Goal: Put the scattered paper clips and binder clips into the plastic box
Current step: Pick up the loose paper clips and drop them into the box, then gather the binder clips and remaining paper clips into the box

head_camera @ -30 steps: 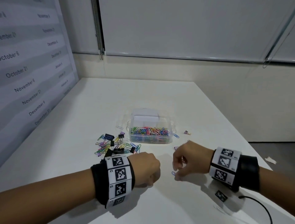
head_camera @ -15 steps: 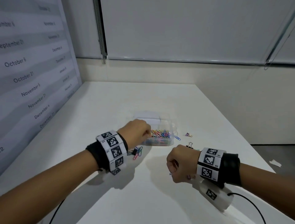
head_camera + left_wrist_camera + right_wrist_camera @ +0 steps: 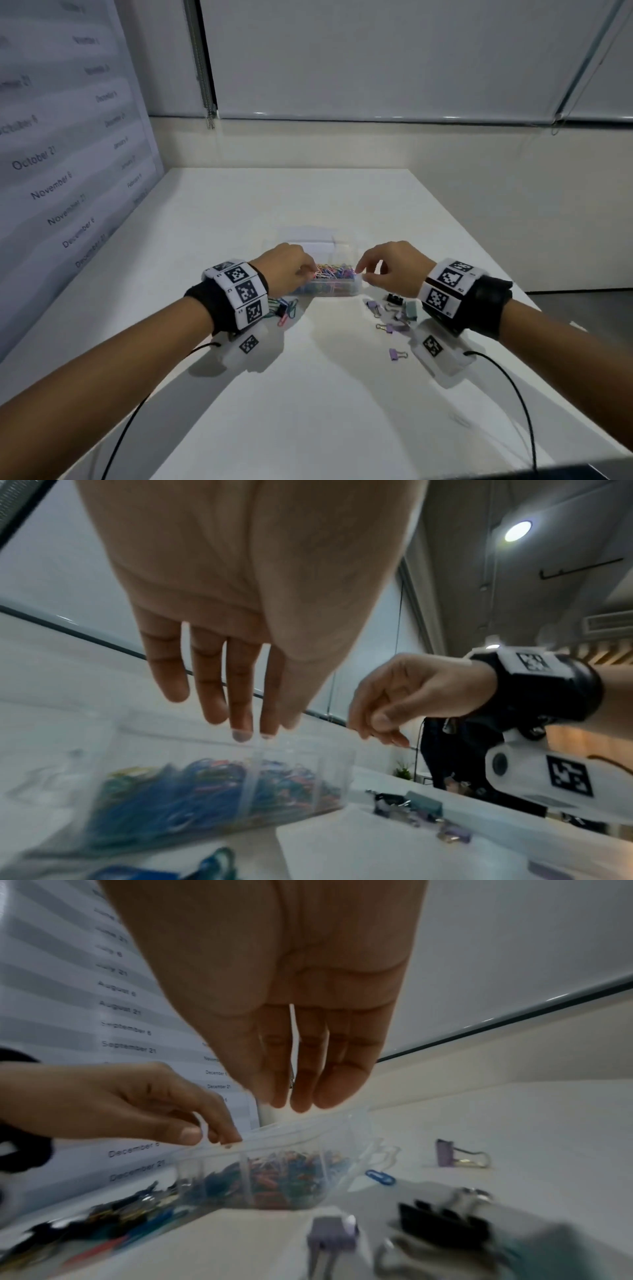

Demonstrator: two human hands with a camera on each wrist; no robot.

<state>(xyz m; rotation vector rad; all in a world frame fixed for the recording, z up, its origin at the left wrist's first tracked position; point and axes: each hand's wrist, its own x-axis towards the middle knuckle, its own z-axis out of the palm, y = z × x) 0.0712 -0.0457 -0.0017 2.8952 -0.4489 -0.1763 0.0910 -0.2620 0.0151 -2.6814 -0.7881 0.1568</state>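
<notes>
A clear plastic box point(image 3: 329, 289) full of coloured paper clips stands mid-table. My left hand point(image 3: 306, 272) hangs over its left end with straight fingers point(image 3: 240, 718) that hold nothing. My right hand point(image 3: 359, 272) hovers over the right end, fingers point(image 3: 301, 1091) pointing down at the rim; no clip shows between them. Loose paper clips point(image 3: 286, 308) lie left of the box, partly hidden by my left wrist. Several binder clips lie to its right: purple point(image 3: 373, 306), black point(image 3: 394, 299) and green point(image 3: 412, 310). A blue paper clip point(image 3: 380, 1177) lies by the box's right end.
More purple binder clips point(image 3: 397, 353) lie nearer me on the white table point(image 3: 308, 394). A calendar board point(image 3: 51, 171) lines the left side, and a wall with blinds stands behind. The table's right edge point(image 3: 479, 274) drops to the floor. Cables trail from both wrists.
Both hands moved forward and now hang over the box. The right hand rose from the table, where it pinched a clip, to the box's right end; its fingers have straightened.
</notes>
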